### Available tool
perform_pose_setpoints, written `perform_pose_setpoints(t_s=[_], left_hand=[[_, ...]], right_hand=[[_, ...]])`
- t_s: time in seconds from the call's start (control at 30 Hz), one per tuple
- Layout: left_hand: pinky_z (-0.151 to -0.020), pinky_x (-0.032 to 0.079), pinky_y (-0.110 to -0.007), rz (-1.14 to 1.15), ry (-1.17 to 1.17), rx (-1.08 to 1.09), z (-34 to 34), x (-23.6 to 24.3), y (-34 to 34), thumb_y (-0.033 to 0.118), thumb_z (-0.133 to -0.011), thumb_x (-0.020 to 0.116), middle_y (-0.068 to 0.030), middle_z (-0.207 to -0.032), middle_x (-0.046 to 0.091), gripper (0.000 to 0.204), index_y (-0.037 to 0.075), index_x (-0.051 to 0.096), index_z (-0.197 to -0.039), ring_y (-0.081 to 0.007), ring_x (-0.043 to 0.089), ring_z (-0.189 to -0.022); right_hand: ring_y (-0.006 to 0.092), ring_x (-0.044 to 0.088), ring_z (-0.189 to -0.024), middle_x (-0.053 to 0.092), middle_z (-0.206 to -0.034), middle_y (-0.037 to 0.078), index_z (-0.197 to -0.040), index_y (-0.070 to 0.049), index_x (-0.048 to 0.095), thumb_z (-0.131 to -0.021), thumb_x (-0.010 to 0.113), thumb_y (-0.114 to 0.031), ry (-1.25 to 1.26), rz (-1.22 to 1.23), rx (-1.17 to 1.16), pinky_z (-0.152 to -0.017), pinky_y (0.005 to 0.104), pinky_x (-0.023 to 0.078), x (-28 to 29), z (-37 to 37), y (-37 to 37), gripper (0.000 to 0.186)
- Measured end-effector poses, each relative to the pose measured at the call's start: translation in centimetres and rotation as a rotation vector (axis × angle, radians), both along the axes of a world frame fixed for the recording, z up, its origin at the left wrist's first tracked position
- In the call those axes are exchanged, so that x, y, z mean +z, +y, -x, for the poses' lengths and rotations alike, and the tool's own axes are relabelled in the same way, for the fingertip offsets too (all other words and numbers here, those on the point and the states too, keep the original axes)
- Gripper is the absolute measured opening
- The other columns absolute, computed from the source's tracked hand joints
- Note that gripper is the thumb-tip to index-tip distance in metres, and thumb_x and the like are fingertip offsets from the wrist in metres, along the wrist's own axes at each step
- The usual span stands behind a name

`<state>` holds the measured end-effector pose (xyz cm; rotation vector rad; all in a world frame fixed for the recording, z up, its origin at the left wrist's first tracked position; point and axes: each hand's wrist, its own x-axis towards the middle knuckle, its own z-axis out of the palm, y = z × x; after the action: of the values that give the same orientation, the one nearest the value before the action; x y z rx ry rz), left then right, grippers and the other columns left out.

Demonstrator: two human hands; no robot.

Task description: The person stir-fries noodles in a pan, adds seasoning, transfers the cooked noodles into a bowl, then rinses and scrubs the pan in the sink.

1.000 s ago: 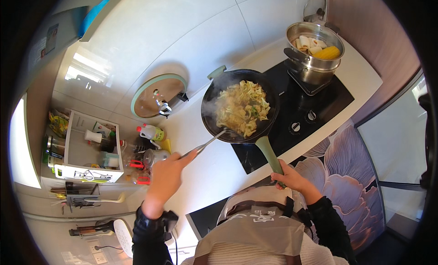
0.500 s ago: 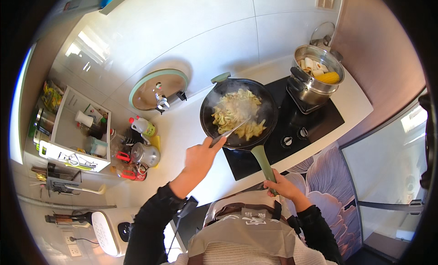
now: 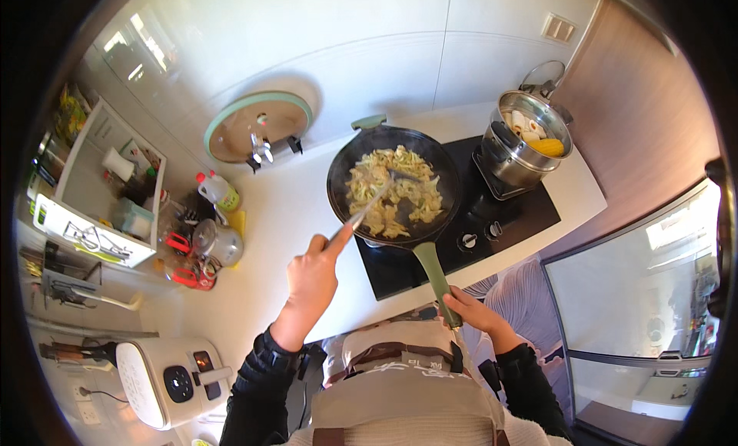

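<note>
My left hand point(image 3: 314, 275) is closed around the dark handle of a long metal spatula point(image 3: 367, 208). The spatula's head lies among pale yellow-green chopped vegetables point(image 3: 420, 206), which look like cabbage, in a black wok point(image 3: 452, 165). Wrapped round the wok's long green handle point(image 3: 433, 271) are the fingers of my right hand point(image 3: 474, 311). The wok sits over the left part of a black glass cooktop point(image 3: 538, 215). Its small green side grip points toward the wall.
On the right burner stands a steel steamer pot point(image 3: 513, 163) with corn and white rolls. A green-rimmed lid point(image 3: 223, 139) leans on the back wall. To the left are a bottle point(image 3: 219, 191), a glass kettle point(image 3: 219, 242), a white rack point(image 3: 92, 229) and a white cooker point(image 3: 146, 384).
The spatula's head has moved up and left within the wok, and the vegetables lie rearranged with less steam. My right hand keeps its hold. The whole view has shifted slightly.
</note>
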<state>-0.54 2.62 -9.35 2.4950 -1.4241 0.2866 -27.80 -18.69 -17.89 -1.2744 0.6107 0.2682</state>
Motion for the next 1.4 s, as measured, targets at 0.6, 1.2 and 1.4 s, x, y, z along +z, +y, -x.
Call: perform_pose_setpoints(t_s=[0.6,1.2,1.4], left_hand=[[-0.055,0.049,-0.037,-0.25,0.145,0.398,11.9,7.4,-5.3,-0.006,-0.077,0.056,-0.0067,-0.088,0.061,0.064,0.027,0.06,-0.132,-0.029,0.061,-0.06],[-0.056,0.054,-0.038,-0.053,0.2,0.552,13.9,3.4,-6.4,-0.008,-0.078,0.057,-0.0076,-0.089,0.059,0.065,0.022,0.058,-0.136,-0.0283,0.063,-0.062],[-0.065,0.053,-0.043,-0.106,0.278,0.573,12.2,-0.6,-5.4,-0.005,-0.082,0.058,-0.0091,-0.096,0.062,0.062,0.026,0.057,-0.136,-0.0332,0.065,-0.074]], right_hand=[[0.0174,0.06,-0.109,0.058,-0.116,0.011,-0.144,0.001,0.026,-0.092,0.07,-0.027,-0.056,-0.165,0.568,-0.094,0.0325,0.049,-1.8,-0.5,-5.8,0.074],[0.0207,0.065,-0.096,0.064,-0.1,0.005,-0.108,-0.007,0.06,-0.089,0.057,-0.005,0.381,-0.489,-0.455,-0.083,0.0381,0.054,-22.4,10.5,-17.1,0.02],[0.0215,0.06,-0.099,0.063,-0.1,0.004,-0.104,-0.01,0.06,-0.088,0.057,-0.008,0.103,-0.576,-0.936,-0.086,0.04,0.052,-29.0,7.7,-16.7,0.017]])
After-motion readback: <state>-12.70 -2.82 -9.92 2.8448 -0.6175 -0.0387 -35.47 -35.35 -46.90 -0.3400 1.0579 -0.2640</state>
